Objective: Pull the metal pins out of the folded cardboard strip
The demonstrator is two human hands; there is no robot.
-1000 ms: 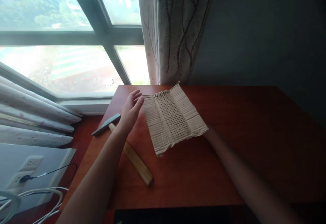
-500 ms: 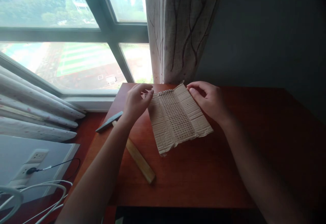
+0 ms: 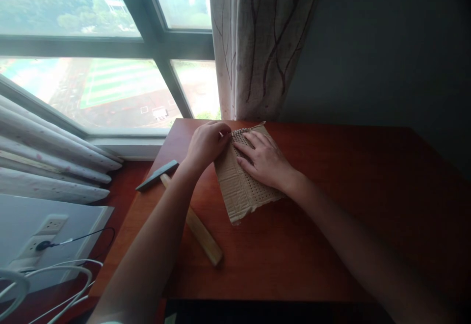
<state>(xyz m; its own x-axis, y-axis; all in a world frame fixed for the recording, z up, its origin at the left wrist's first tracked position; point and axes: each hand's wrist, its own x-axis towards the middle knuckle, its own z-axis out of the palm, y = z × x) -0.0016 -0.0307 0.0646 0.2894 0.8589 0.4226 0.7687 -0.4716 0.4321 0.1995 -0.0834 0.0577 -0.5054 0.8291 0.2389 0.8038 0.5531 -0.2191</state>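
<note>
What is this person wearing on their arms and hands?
Nothing that shows. The left hand and right hand are bare: no gloves, rings, watch or bands. The left forearm and right forearm are bare too, with no sleeve in view. The light is dim, so small marks could be missed.

A reddish-brown wooden table (image 3: 331, 226) was set into the corner, with its far edge against the wall and its left edge beside the window. Two items were laid directly on its top. A creased sheet of tan corrugated cardboard (image 3: 239, 194) was placed flat near the far left corner, turned at an angle to the table edges. A grid of small holes was punched through its middle strip. A hammer (image 3: 200, 233) was laid on its side just left of the sheet. Its pale wooden handle (image 3: 206, 243) was pointed toward the near edge, and its dark metal head (image 3: 156, 175) was positioned at the left edge of the table. The two items were kept apart.
</note>
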